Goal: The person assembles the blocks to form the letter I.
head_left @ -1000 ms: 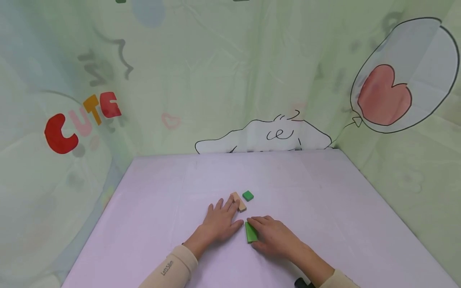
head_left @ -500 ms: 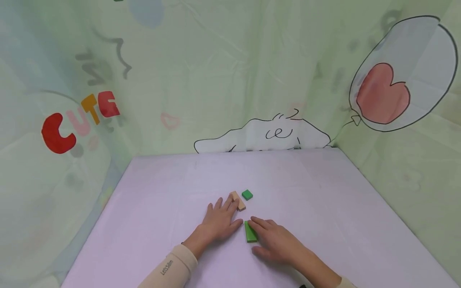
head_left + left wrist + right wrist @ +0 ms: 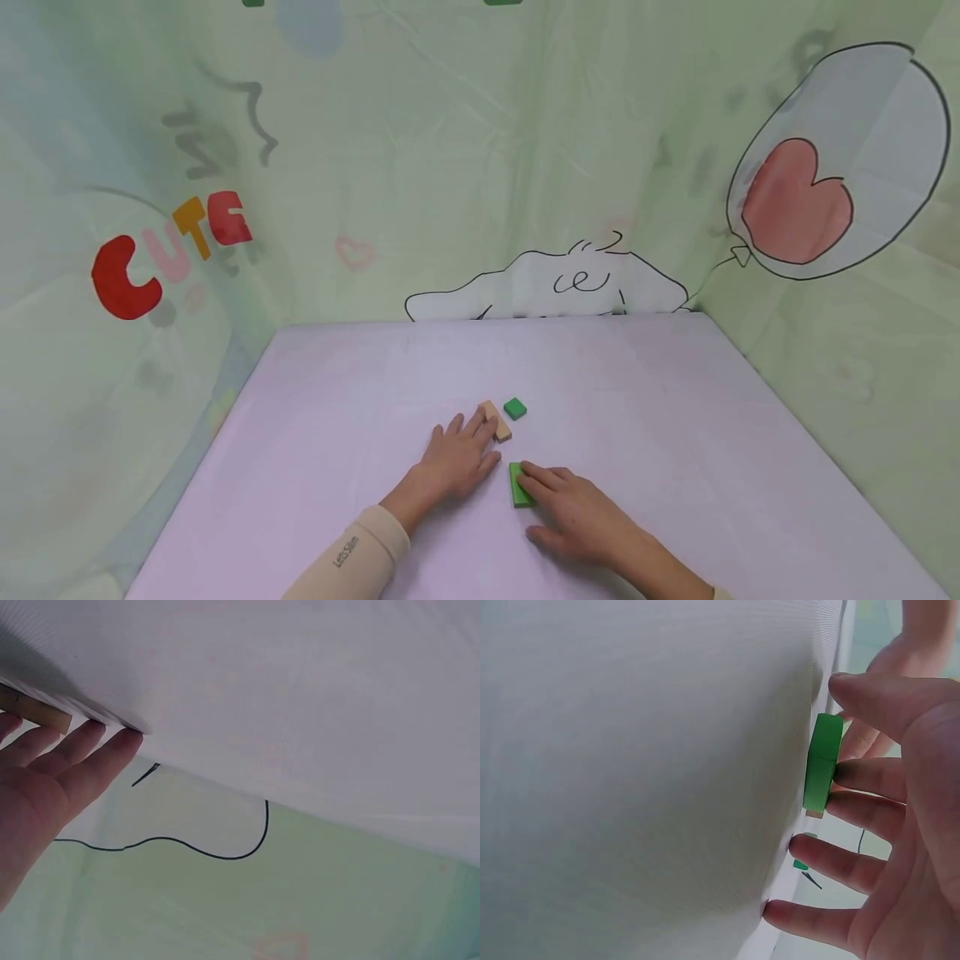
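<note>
Lilac tabletop (image 3: 675, 433), blocks lying on it. Left hand (image 3: 457, 462): fingers straight, spread. Right hand (image 3: 581, 512): fingers apart, thumb clear of the block. Long green block (image 3: 516, 493) nearest the person, Right hand's fingertips touching it. Tan block (image 3: 502, 428) farther out, slanted, under Left hand's fingertips. Small green block (image 3: 515, 408) just beside the tan one.

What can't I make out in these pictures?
Head view: part of the wooden block, covered by the left hand.
Head view: right side of the long green block, covered by the right hand.
Left wrist view: the wooden block's other end, cut by the left edge.
Right wrist view: part of the small green block, behind the right hand's fingers.
</note>
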`<state>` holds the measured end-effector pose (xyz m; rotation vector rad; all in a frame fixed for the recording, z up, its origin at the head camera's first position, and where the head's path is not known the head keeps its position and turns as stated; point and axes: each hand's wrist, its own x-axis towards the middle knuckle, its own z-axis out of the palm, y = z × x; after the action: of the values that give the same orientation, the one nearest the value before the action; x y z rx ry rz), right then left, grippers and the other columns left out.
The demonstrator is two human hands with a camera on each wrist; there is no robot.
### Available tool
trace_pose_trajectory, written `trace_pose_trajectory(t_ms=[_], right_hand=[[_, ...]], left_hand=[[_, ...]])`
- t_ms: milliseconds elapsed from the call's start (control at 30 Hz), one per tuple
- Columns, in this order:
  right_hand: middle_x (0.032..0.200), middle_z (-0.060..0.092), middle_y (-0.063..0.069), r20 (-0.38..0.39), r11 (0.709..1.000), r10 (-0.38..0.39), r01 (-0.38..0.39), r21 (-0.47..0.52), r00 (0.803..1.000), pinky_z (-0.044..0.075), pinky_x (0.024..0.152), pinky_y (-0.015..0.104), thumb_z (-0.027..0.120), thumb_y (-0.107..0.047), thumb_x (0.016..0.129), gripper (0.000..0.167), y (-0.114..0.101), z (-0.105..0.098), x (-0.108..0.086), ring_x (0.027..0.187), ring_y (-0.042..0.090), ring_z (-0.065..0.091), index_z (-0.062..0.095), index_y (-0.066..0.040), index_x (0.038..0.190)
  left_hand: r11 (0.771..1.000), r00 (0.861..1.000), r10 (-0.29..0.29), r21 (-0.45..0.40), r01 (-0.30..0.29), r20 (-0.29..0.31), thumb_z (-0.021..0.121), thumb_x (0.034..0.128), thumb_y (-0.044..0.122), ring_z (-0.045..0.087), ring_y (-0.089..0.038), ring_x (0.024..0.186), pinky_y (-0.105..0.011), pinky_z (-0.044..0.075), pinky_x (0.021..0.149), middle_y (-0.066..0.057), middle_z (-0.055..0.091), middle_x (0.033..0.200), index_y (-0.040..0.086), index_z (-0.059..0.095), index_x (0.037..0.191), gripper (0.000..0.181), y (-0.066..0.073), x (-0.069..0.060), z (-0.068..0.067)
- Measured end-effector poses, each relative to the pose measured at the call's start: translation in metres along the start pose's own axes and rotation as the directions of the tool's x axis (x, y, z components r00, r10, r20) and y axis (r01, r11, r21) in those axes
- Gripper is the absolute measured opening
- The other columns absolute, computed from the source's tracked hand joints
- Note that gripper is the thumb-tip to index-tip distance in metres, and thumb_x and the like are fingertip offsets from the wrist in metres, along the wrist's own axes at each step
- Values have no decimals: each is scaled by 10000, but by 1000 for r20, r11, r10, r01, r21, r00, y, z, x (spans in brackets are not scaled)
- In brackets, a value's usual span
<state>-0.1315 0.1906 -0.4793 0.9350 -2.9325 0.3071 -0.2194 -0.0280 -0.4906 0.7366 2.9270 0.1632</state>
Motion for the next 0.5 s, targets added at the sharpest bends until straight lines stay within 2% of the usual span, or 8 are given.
trace_pose_trajectory(t_ms=[200,500], right_hand=[[1523,561,105,5,1000,10,-10,17,1000,535,1004,495,770,-371,890,659,0,1,-1,1273,305,613,597,-45,1437],[1542,543,101,36,999,20,-21,27,999,519,1031,501,768,-386,894,672,3,1,-1,1300,306,599,583,-62,1453]], left_hand=[[1000,1000,19,10,-19,-12,390,1099,457,413,-383,1491,-592,392,1151,-65,316,1699,191,365,1620,585,-1,1,-2],[998,993,60,22,-58,-104,419,1086,448,492,-325,1432,-536,457,1102,-74,403,1652,195,444,1576,552,-6,8,3]])
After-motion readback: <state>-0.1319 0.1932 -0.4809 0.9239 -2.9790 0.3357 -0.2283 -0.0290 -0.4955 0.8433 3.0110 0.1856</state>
